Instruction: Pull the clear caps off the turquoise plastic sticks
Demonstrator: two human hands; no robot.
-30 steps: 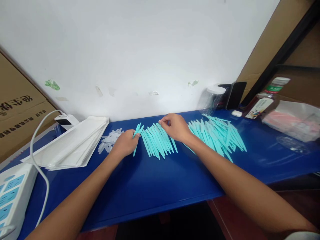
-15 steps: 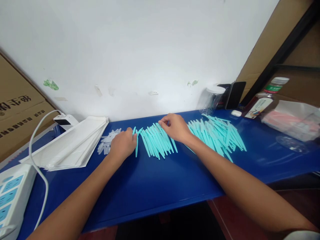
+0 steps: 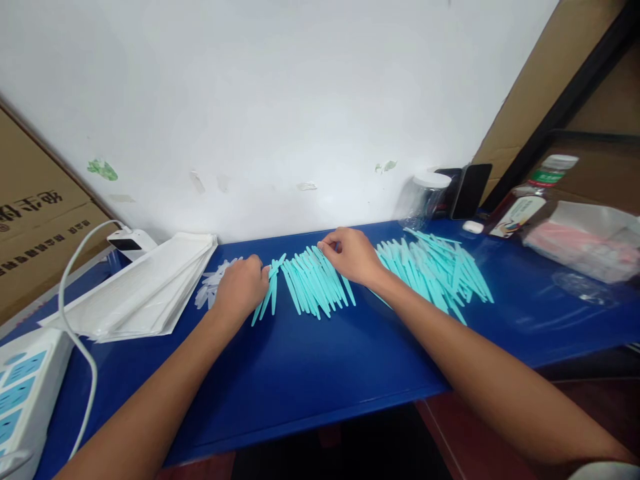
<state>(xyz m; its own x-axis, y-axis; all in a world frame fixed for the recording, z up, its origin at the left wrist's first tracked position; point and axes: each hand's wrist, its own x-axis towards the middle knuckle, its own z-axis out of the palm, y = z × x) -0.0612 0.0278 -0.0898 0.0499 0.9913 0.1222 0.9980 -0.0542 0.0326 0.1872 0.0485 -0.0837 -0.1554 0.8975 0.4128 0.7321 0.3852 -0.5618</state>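
loosely curled, left grip (image 3: 242, 287) against turquoise sticks (image 3: 274, 295)

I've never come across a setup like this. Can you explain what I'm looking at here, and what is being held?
There is no machine here: you see a person's two bare hands, viewed by a camera worn on their head, looking forward and down.

On the blue table lie slim turquoise sticks: a small cluster, a middle row and a larger pile at the right. Small translucent pieces and flat white packets lie at the left.

The left hand is at the small cluster; whether it grips any sticks is hidden. The right hand is at the far end of the middle row, and I can't tell whether it pinches one.
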